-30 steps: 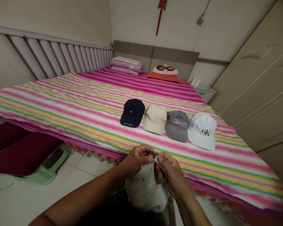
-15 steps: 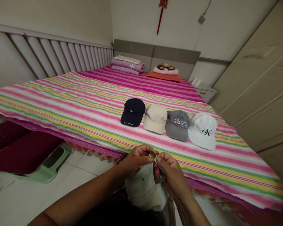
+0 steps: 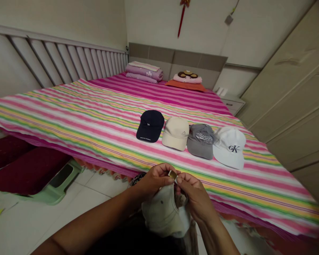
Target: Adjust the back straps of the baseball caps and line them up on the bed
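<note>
Both hands hold a cream cap at the bed's near edge, its crown hanging down. My left hand pinches the brass buckle of the back strap. My right hand is closed on the strap next to the buckle, the fingertips of the two hands almost touching. Farther up on the striped bedspread lie a navy cap, a beige cap, a grey cap and a white cap, side by side in a row.
Folded purple bedding and an orange pillow with a plush toy sit at the headboard. A green stool with dark red cushions stands on the tiled floor at left. Wardrobe doors line the right side.
My right hand has slid along the strap toward the buckle, so less strap shows between the hands. The view has shifted slightly; the caps on the bed have not moved.
</note>
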A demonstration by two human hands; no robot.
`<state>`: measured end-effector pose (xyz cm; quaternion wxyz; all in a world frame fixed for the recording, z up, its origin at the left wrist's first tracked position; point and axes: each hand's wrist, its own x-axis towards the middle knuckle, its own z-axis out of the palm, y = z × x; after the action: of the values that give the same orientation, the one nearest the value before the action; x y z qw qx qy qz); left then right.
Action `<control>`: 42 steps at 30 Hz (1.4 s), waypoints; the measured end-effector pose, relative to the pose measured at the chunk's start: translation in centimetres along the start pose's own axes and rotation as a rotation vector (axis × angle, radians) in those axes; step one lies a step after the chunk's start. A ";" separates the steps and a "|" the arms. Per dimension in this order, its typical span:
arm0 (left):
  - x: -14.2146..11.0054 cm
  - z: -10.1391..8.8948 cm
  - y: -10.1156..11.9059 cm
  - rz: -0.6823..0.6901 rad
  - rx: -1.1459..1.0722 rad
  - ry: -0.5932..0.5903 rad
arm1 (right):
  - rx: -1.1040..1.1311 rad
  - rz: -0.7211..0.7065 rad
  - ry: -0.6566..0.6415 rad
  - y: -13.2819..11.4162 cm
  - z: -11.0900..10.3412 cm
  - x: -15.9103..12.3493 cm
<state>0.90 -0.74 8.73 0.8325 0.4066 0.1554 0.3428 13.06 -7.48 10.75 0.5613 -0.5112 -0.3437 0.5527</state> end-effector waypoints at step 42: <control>-0.1 -0.3 0.3 -0.021 0.054 -0.079 | 0.074 0.049 -0.072 0.7 -0.7 0.2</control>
<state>0.57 -0.49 8.81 0.8301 0.4407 0.1359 0.3134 13.60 -7.50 9.90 0.5534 -0.4780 -0.3305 0.5966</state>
